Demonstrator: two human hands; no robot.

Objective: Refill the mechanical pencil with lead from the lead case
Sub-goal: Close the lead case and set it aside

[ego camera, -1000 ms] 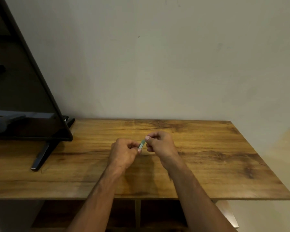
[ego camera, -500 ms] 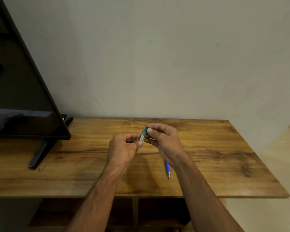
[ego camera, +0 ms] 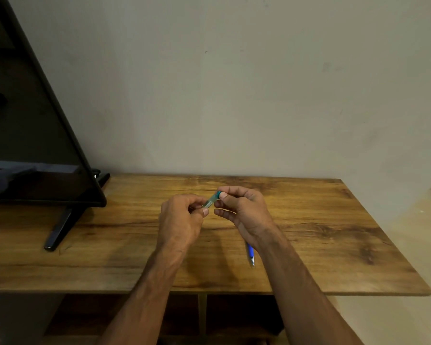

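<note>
A small clear lead case (ego camera: 211, 200) with a teal cap is held above the middle of the wooden table (ego camera: 321, 220). My left hand (ego camera: 182, 221) pinches the case's lower end between thumb and fingers. My right hand (ego camera: 244, 211) grips the teal cap end with thumb and forefinger. The blue mechanical pencil (ego camera: 250, 253) lies on the table under my right wrist, its metal tip toward me; its upper part is hidden by the wrist.
A black television (ego camera: 30, 135) on a slanted stand foot (ego camera: 60, 230) fills the left side. A plain wall runs behind the table. The table's front edge has open shelf space beneath.
Both hands have lifted the lead case slightly and the right hand has shifted up to the cap end. The blue pencil, hidden one second ago, now shows under the right wrist.
</note>
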